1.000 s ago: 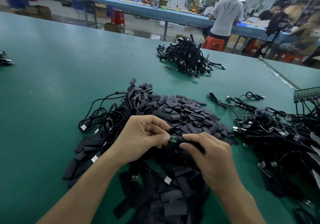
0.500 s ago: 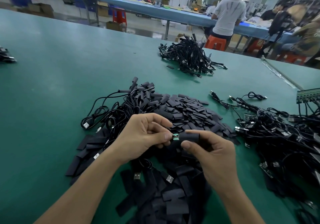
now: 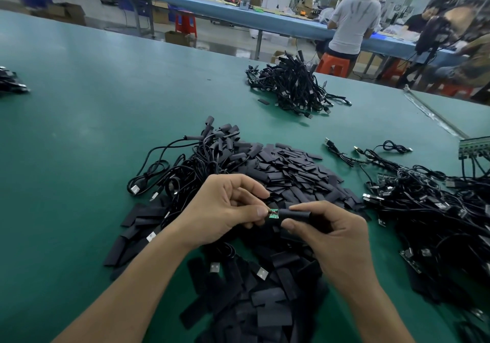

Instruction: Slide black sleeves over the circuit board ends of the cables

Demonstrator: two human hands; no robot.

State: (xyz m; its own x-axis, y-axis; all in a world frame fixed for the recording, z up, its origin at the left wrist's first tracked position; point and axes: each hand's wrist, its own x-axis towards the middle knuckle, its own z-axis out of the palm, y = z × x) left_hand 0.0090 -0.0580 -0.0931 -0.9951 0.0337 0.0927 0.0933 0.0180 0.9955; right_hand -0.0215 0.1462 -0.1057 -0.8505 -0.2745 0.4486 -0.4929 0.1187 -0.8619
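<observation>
My left hand [image 3: 225,210] pinches a cable just behind its small green circuit board [image 3: 273,214]. My right hand [image 3: 336,239] holds a black sleeve [image 3: 295,214] between thumb and forefinger, its open end over the far part of the board. Only the board's left part shows between my fingers. Below and behind my hands lies a wide heap of flat black sleeves [image 3: 291,172]. Black cables with USB plugs [image 3: 169,178] are tangled at the heap's left side.
A big tangle of bare-board cables [image 3: 434,204] covers the green table [image 3: 79,130] at the right. Another cable bundle [image 3: 294,88] lies farther back. Several people sit at a long blue bench [image 3: 238,16] beyond the table's far edge.
The sleeve has turned from mostly hidden under my right fingers to lying level, and its mouth now covers part of the board. Both hands stayed close together above the heap.
</observation>
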